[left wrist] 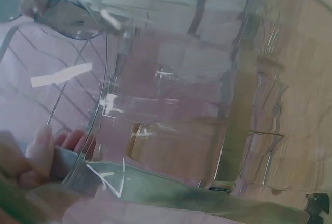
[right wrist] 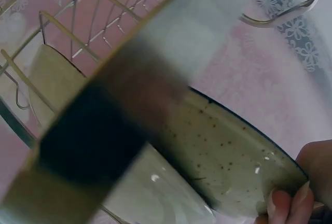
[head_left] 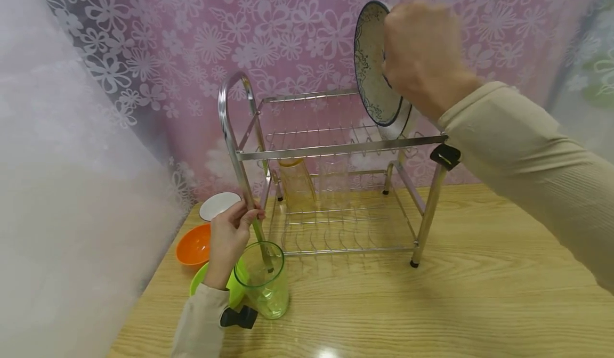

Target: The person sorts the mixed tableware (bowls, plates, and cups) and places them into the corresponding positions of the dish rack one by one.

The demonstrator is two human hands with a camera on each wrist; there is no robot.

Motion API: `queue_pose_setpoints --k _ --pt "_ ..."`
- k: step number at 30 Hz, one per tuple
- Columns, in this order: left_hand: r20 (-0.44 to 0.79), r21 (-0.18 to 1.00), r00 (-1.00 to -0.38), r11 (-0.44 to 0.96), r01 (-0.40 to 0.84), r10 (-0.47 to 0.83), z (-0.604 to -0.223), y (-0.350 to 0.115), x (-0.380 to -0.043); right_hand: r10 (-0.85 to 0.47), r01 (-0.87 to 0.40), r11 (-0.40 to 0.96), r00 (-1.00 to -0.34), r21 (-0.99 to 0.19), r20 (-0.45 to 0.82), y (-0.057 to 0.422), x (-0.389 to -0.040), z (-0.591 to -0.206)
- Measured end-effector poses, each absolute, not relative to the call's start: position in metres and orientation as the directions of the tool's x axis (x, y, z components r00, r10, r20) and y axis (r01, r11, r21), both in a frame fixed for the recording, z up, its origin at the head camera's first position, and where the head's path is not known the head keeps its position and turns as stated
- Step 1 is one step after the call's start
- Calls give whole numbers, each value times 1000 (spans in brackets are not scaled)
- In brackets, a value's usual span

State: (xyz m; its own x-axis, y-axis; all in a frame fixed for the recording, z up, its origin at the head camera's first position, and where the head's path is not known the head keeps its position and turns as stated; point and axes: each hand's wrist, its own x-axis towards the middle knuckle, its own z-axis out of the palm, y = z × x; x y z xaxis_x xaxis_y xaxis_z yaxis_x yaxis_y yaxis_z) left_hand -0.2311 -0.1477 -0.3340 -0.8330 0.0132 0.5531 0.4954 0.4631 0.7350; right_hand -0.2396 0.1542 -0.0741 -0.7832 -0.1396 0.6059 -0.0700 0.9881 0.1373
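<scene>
My right hand (head_left: 424, 49) grips the upper rim of a cream plate (head_left: 371, 65) with a dark blue edge and a leafy pattern. The plate stands nearly on edge over the right end of the metal dish rack's (head_left: 336, 148) upper tier. In the right wrist view, fingers (right wrist: 298, 206) pinch the edge of its speckled underside (right wrist: 223, 146). Close behind it is a whitish dish (head_left: 396, 129), partly covered. At the rack's left side, my left hand (head_left: 230, 238) holds the upright post, thumb and fingers around it. A tall green clear cup (head_left: 271, 299) stands just beside that hand.
A yellow glass (head_left: 297, 185) and a clear glass (head_left: 334, 179) stand upside down on the lower tier. Left of the rack are a white bowl (head_left: 218, 205), an orange bowl (head_left: 194, 246) and a green bowl (head_left: 198, 279). A flowered pink curtain (head_left: 297, 38) hangs behind.
</scene>
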Motion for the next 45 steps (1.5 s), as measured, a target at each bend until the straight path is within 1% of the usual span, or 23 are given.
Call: queue_pose_setpoints --k 3,5,8,13,17,21,28,33,36,40,42,44,45 --pt "560 737 -828 449 505 12 -335 -145 -232 -105 -11 985 -836 175 539 154 -250 -72" --pt "569 730 -822 453 512 13 -335 -144 -232 -93 5 982 -860 190 502 155 -256 -72" --pt "586 712 -810 467 523 15 -336 -143 -232 -85 12 981 -874 196 479 156 -262 -72" --pt "605 692 -796 484 535 16 -338 -142 -232 -83 18 978 -879 207 470 156 -268 -73" --pt "599 694 -800 485 532 20 -342 -139 -231 -77 17 975 -910 223 407 155 -273 -78" --pt "591 701 -807 488 520 11 -344 -138 -231 -71 12 975 -927 220 368 155 -278 -85" --pt "590 716 -807 455 530 11 -341 -139 -233 -61 -3 989 -917 146 395 158 -280 -88" --pt "603 706 -798 460 539 10 -338 -142 -234 -26 33 987 -932 156 362 157 -280 -84" --pt "613 697 -790 460 550 16 -336 -144 -236 -12 48 987 -931 156 365 161 -280 -82" --pt "603 706 -797 453 544 18 -335 -146 -237 -38 35 986 -906 164 422 165 -275 -87" --pt "594 716 -804 445 537 16 -335 -147 -236 -68 12 986 -882 167 467 166 -270 -93" --pt "585 724 -811 441 530 13 -336 -148 -235 -73 -9 992 -861 128 503 168 -263 -98" --pt "586 722 -810 447 529 12 -336 -149 -235 -77 -32 995 -840 92 538 170 -258 -101"
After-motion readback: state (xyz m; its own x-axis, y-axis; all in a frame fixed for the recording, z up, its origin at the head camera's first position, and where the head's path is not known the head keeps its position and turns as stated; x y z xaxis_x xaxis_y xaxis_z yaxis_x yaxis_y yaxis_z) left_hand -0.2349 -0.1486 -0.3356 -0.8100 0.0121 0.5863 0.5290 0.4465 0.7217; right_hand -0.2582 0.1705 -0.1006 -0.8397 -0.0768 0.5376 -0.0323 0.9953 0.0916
